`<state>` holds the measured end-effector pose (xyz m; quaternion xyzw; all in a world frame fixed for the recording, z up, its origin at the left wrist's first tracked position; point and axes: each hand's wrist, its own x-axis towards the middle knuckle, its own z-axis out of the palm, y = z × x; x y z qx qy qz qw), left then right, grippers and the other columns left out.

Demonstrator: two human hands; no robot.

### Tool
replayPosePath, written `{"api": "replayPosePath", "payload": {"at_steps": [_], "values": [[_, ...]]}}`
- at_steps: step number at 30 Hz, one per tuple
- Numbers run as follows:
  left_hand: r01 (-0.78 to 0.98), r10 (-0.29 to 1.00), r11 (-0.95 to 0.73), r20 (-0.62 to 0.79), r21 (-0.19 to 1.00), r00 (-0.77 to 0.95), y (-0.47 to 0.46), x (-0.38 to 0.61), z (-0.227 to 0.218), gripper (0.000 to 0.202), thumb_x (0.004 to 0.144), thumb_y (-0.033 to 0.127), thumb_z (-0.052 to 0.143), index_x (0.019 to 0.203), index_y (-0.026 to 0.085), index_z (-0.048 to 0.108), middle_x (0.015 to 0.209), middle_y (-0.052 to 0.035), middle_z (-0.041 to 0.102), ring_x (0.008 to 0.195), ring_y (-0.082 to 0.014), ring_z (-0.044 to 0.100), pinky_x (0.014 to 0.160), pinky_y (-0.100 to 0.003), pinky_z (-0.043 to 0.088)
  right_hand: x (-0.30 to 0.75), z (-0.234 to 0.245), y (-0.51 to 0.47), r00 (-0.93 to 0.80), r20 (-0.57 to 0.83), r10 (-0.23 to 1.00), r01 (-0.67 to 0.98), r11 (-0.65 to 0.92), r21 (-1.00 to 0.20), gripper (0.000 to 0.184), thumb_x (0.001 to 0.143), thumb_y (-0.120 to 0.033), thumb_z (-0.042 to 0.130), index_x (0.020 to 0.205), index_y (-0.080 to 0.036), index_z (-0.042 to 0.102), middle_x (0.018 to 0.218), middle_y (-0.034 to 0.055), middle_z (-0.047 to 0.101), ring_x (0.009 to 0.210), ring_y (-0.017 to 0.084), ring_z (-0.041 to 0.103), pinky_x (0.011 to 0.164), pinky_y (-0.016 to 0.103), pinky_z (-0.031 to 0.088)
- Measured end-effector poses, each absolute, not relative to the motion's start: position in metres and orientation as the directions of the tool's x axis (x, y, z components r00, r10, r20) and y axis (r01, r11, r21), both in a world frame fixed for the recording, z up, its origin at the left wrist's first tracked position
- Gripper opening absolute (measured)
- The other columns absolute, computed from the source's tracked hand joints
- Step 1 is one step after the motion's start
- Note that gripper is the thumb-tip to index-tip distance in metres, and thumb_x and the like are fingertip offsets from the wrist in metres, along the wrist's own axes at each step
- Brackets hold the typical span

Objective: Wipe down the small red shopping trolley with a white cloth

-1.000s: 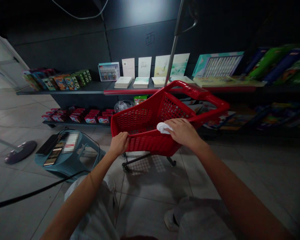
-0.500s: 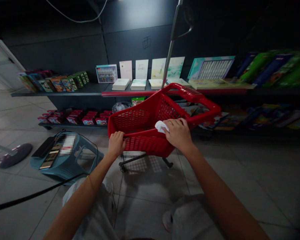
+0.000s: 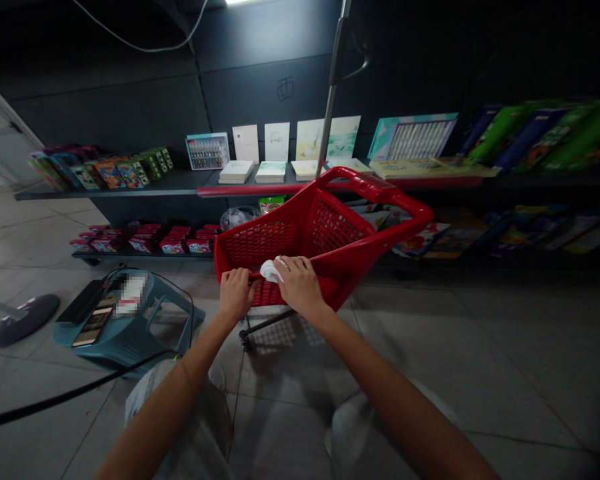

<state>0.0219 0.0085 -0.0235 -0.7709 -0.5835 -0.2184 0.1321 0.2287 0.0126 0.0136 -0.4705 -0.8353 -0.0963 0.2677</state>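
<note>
A red plastic shopping cart (image 3: 330,230) on small wheels stands on the tiled floor in front of me. My left hand (image 3: 236,293) is closed around its near rim. My right hand (image 3: 300,285) presses a crumpled white cloth (image 3: 271,269) against the same rim, just right of the left hand. The basket looks empty inside. The cart's handle is at the far right side.
A teal plastic stool (image 3: 125,320) with a phone and dark items on it stands at the left, with a black cable (image 3: 55,399) across the floor. Low dark shelves (image 3: 130,187) behind hold boxed toys, books and cards. A metal pole (image 3: 330,93) rises behind the cart.
My right hand has slid the white cloth leftward along the cart's near rim, close to my left hand. The left hand keeps its grip on the rim.
</note>
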Motion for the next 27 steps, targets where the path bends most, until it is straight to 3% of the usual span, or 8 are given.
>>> {"api": "replayPosePath", "payload": {"at_steps": [7, 12, 17, 24, 27], "values": [[0.927, 0.785, -0.373, 0.543, 0.033, 0.297, 0.014, 0.009, -0.028, 0.013, 0.097, 0.032, 0.055, 0.096, 0.02, 0.06, 0.092, -0.0078, 0.067, 0.093, -0.0259, 0.06, 0.114, -0.048, 0.031, 0.271, 0.026, 0.014, -0.375, 0.556, 0.741, 0.869, 0.491, -0.069, 0.035, 0.097, -0.02, 0.05, 0.13, -0.018, 0.063, 0.127, 0.0118, 0.066, 0.116, 0.027, 0.054, 0.115, 0.046, 0.029], [0.916, 0.766, -0.4, 0.56, 0.032, 0.315, 0.019, 0.001, -0.031, 0.014, 0.096, 0.033, 0.057, 0.098, 0.02, 0.061, 0.091, -0.0078, 0.067, 0.093, -0.0259, 0.06, 0.113, -0.047, 0.034, 0.328, 0.034, 0.022, -0.296, 0.642, 0.707, 0.911, 0.411, -0.033, 0.038, 0.093, -0.019, 0.053, 0.13, -0.016, 0.062, 0.129, 0.0125, 0.064, 0.125, 0.028, 0.051, 0.12, 0.051, 0.026], [0.906, 0.756, -0.423, 0.559, 0.021, 0.34, 0.029, -0.009, -0.035, 0.015, 0.096, 0.033, 0.055, 0.099, 0.02, 0.061, 0.091, -0.0084, 0.066, 0.094, -0.0263, 0.059, 0.111, -0.046, 0.035, 0.376, 0.04, 0.025, -0.125, 0.745, 0.656, 0.956, 0.281, -0.086, 0.04, 0.093, -0.02, 0.05, 0.132, -0.019, 0.059, 0.136, 0.0111, 0.061, 0.136, 0.03, 0.043, 0.12, 0.056, 0.023], [0.929, 0.796, -0.362, 0.544, 0.075, 0.266, 0.038, -0.012, -0.038, 0.02, 0.097, 0.035, 0.053, 0.104, 0.02, 0.064, 0.099, -0.0114, 0.067, 0.101, -0.029, 0.058, 0.105, -0.049, 0.038, 0.393, 0.038, 0.026, 0.064, 0.809, 0.584, 0.959, 0.188, -0.211, 0.039, 0.093, -0.024, 0.05, 0.13, -0.018, 0.058, 0.136, 0.0152, 0.058, 0.126, 0.034, 0.046, 0.107, 0.053, 0.036], [0.941, 0.807, -0.322, 0.549, 0.103, 0.216, 0.036, -0.008, -0.037, 0.023, 0.097, 0.037, 0.054, 0.111, 0.022, 0.065, 0.105, -0.011, 0.068, 0.107, -0.0293, 0.057, 0.115, -0.056, 0.029, 0.385, 0.036, 0.029, 0.073, 0.811, 0.58, 0.943, 0.225, -0.245, 0.038, 0.092, -0.025, 0.05, 0.128, -0.016, 0.058, 0.133, 0.0174, 0.056, 0.123, 0.033, 0.048, 0.105, 0.05, 0.039]]}}
